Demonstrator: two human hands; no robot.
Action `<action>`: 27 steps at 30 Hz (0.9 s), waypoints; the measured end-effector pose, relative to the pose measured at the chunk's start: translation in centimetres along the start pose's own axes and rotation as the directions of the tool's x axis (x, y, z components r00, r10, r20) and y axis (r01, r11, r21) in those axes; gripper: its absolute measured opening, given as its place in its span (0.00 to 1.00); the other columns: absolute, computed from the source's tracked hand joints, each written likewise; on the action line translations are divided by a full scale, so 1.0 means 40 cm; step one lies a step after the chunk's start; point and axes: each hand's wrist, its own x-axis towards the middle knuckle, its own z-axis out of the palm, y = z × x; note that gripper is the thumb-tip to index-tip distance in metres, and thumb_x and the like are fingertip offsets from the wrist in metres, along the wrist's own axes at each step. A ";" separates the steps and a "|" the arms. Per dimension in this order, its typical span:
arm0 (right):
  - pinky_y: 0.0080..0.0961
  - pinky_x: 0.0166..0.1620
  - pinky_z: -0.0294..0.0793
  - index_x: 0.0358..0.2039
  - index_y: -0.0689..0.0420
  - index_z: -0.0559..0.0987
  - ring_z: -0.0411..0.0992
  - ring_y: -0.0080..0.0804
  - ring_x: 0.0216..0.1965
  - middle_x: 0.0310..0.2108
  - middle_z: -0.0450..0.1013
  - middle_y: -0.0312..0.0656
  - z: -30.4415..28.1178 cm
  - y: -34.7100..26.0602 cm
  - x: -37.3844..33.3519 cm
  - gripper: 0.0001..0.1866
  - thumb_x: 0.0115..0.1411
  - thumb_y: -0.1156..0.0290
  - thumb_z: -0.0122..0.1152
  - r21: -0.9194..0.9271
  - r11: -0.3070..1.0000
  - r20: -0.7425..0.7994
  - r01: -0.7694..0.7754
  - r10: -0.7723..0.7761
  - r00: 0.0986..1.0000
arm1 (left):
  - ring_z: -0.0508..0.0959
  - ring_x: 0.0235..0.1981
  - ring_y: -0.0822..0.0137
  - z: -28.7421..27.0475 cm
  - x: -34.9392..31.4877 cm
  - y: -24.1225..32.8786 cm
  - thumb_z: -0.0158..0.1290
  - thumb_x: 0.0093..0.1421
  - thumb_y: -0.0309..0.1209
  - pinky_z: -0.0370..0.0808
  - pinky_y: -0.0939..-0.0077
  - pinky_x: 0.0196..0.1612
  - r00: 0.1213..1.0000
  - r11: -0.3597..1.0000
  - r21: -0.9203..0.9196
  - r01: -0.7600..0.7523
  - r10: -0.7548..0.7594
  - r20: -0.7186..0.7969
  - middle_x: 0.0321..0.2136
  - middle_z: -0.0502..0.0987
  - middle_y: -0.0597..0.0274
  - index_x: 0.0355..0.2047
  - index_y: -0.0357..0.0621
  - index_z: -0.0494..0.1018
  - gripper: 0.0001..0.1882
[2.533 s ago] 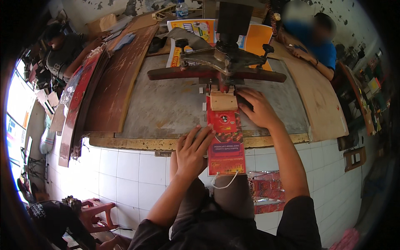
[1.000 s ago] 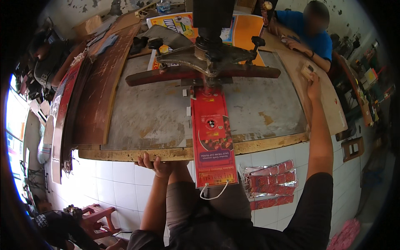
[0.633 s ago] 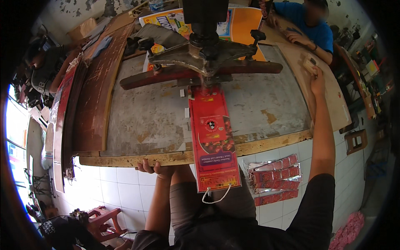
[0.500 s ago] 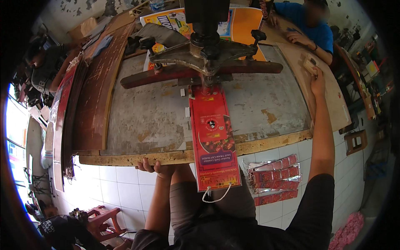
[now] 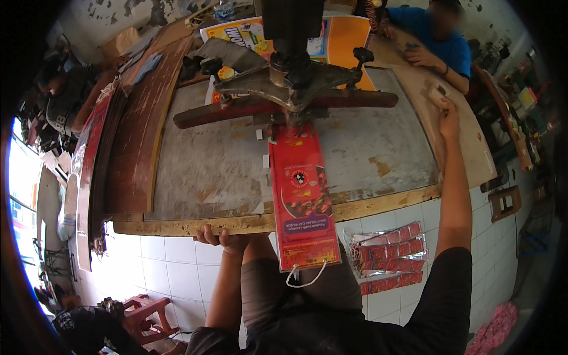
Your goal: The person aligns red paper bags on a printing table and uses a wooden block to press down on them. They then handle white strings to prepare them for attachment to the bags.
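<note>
A long red printed card strip point(image 5: 306, 195) lies on the grey metal-topped board point(image 5: 207, 171). Its far end sits beneath a heavy dark press head with a wide bar point(image 5: 361, 99), which hides that end. At the near end the strip overhangs the front edge, and a white cord loop point(image 5: 306, 283) dangles from it. My left hand point(image 5: 219, 238) curls its fingers over the board's front wooden edge, left of the strip. Out to the right, my right hand point(image 5: 449, 120) has its fingers at a small beige box with a dark spot point(image 5: 438, 94); part of that hand's grip is hidden.
Several red printed strips point(image 5: 393, 254) in shiny wrapping lie on the white tiled floor at right. Brown boards point(image 5: 133, 136) lean along the left side. A co-worker in a blue shirt point(image 5: 408, 26) sits at the far right, another person at left. A red stool point(image 5: 148, 313) stands lower left.
The view has shifted very slightly. Both of my hands, the strip and the press head stay in about the same places.
</note>
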 end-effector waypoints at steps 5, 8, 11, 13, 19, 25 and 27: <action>0.45 0.62 0.74 0.63 0.46 0.74 0.74 0.59 0.62 0.61 0.76 0.55 0.012 -0.014 -0.007 0.23 0.70 0.81 0.57 0.022 1.000 -0.031 -0.001 0.002 1.000 | 0.44 0.73 0.34 -0.004 0.006 0.000 0.67 0.52 0.71 0.42 0.23 0.71 1.000 1.000 -0.014 0.011 -0.011 0.009 0.69 0.49 0.40 0.68 0.54 0.48 0.58; 0.45 0.61 0.74 0.63 0.46 0.75 0.75 0.59 0.62 0.60 0.76 0.56 0.003 -0.027 -0.007 0.24 0.69 0.81 0.57 0.014 0.999 -0.018 -0.047 0.047 0.999 | 0.44 0.73 0.34 -0.006 0.010 0.003 0.67 0.52 0.71 0.43 0.23 0.71 1.000 1.000 -0.023 0.019 -0.019 0.011 0.69 0.49 0.40 0.68 0.54 0.48 0.58; 0.46 0.60 0.75 0.63 0.46 0.74 0.75 0.59 0.61 0.60 0.76 0.56 -0.005 -0.035 -0.012 0.24 0.69 0.81 0.57 0.044 0.996 0.003 -0.081 0.081 0.997 | 0.44 0.73 0.34 -0.010 0.015 0.005 0.67 0.52 0.71 0.43 0.23 0.71 1.000 0.999 -0.030 0.024 -0.023 0.021 0.69 0.49 0.40 0.68 0.54 0.48 0.58; 0.46 0.61 0.75 0.63 0.46 0.75 0.75 0.60 0.61 0.61 0.75 0.55 -0.011 -0.034 -0.011 0.24 0.69 0.80 0.57 0.029 0.994 0.022 -0.101 0.101 0.995 | 0.44 0.73 0.34 -0.012 0.019 0.007 0.67 0.52 0.70 0.43 0.23 0.71 0.999 0.999 -0.040 0.031 -0.030 0.028 0.69 0.49 0.39 0.68 0.54 0.48 0.58; 0.49 0.64 0.74 0.68 0.45 0.71 0.72 0.62 0.63 0.67 0.68 0.56 -0.010 -0.077 -0.020 0.25 0.72 0.72 0.54 -0.166 0.967 0.021 -0.193 0.199 0.980 | 0.48 0.73 0.38 -0.005 0.075 0.012 0.48 0.67 0.72 0.44 0.25 0.70 0.995 0.994 -0.088 0.061 -0.068 -0.080 0.70 0.52 0.47 0.69 0.58 0.53 0.43; 0.52 0.65 0.72 0.72 0.51 0.66 0.71 0.61 0.64 0.66 0.68 0.58 -0.031 -0.069 -0.033 0.27 0.74 0.62 0.52 -0.295 0.907 0.013 -0.299 0.317 0.948 | 0.46 0.77 0.38 -0.019 0.050 -0.009 0.45 0.74 0.57 0.42 0.25 0.73 0.999 0.987 -0.155 0.036 -0.034 0.015 0.73 0.53 0.45 0.69 0.59 0.55 0.31; 0.51 0.67 0.70 0.73 0.52 0.66 0.69 0.59 0.65 0.68 0.67 0.57 -0.028 -0.091 -0.046 0.28 0.75 0.61 0.49 -0.287 0.900 0.055 -0.327 0.357 0.933 | 0.48 0.76 0.36 -0.028 0.033 -0.028 0.55 0.67 0.60 0.42 0.22 0.72 0.998 0.989 -0.148 0.029 -0.021 0.051 0.72 0.54 0.43 0.67 0.55 0.55 0.38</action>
